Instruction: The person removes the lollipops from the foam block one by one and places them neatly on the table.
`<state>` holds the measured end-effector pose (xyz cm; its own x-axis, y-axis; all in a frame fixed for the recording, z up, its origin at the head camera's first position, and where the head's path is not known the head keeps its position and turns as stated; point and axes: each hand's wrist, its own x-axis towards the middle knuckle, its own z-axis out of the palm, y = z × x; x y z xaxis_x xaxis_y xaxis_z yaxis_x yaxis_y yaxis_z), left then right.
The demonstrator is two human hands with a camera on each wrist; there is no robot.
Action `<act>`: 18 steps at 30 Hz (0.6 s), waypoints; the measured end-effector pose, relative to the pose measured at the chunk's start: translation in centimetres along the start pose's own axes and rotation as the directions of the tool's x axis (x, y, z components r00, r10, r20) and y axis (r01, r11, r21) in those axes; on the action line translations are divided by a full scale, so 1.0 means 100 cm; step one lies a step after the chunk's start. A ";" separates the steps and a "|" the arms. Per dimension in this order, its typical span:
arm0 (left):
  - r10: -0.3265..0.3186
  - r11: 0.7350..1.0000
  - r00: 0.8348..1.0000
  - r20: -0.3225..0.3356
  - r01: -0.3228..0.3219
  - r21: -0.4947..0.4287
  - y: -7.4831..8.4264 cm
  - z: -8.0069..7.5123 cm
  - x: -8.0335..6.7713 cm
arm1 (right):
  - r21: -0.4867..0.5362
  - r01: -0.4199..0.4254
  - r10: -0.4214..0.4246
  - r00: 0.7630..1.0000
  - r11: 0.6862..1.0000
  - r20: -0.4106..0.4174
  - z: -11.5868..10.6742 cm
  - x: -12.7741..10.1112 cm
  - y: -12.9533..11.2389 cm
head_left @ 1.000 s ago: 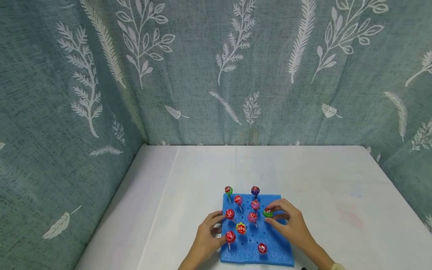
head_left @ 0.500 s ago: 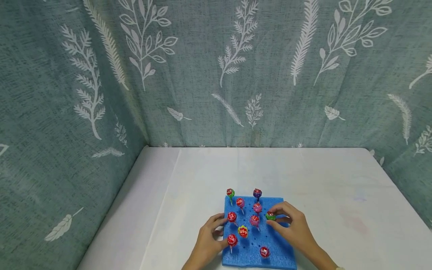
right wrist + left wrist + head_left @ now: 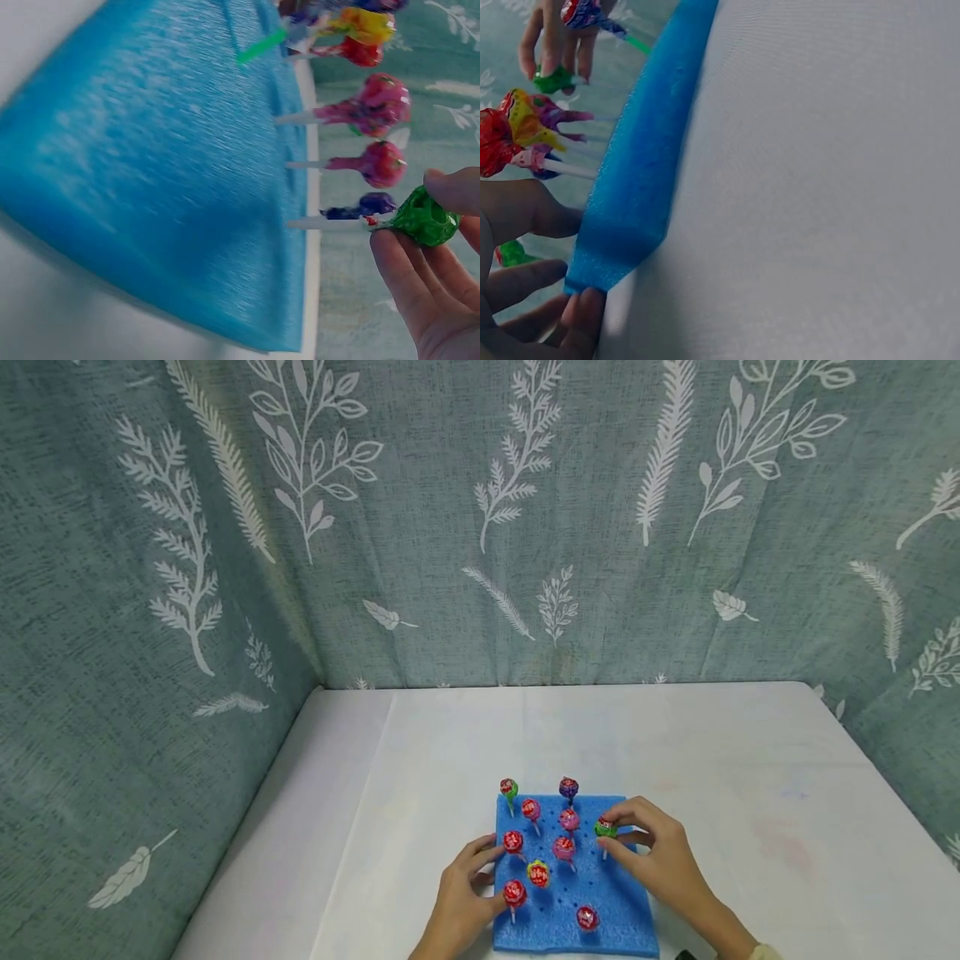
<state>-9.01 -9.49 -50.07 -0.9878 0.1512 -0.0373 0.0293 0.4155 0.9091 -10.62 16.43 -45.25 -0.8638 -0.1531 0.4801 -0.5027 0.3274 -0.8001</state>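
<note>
A leaf-printed curtain [image 3: 480,518] closes off the back and sides, so there is nothing to look at but the white table [image 3: 735,777] in front of it. Near the table's front edge lies a blue foam pad [image 3: 600,902], flat and dotted with small holes, which is why the lollipops [image 3: 564,848] can stand up on their sticks at all; about ten of them rise from it, spread over separate holes with gaps between. The left hand [image 3: 461,902] rests at the pad's left edge, fingers loosely curled round the foam's near corner [image 3: 592,262], seemingly to keep the light foam from shifting; it holds no sweet, though a red lollipop [image 3: 514,892] stands just beside its thumb. The right hand [image 3: 660,864] sits over the pad's right side and pinches the green lollipop [image 3: 605,828] by its wrapped head between thumb and fingertips [image 3: 405,277]. In the right wrist view its white stick [image 3: 322,223] runs straight from the foam surface, so it looks seated in, or right at, a hole there, though the very tip I cannot tell. Holding the head rather than the thin stick probably gives a firmer, steadier grip.
</note>
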 end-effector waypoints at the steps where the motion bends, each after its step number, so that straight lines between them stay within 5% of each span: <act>1: -0.001 1.000 1.000 0.000 0.001 0.001 0.000 0.000 0.000 | -0.004 0.010 -0.010 1.000 1.000 -0.001 -0.002 0.002 -0.005; 18: 0.007 1.000 1.000 -0.003 -0.007 -0.030 -0.002 -0.001 -0.001 | -0.128 -0.028 0.023 0.999 0.991 -0.034 -0.025 0.018 -0.020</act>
<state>-8.98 -9.69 -50.19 -0.9880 0.1516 -0.0300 0.0315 0.3874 0.9214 -11.08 17.78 -41.90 -0.8735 -0.1132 0.4734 -0.4702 0.4479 -0.7604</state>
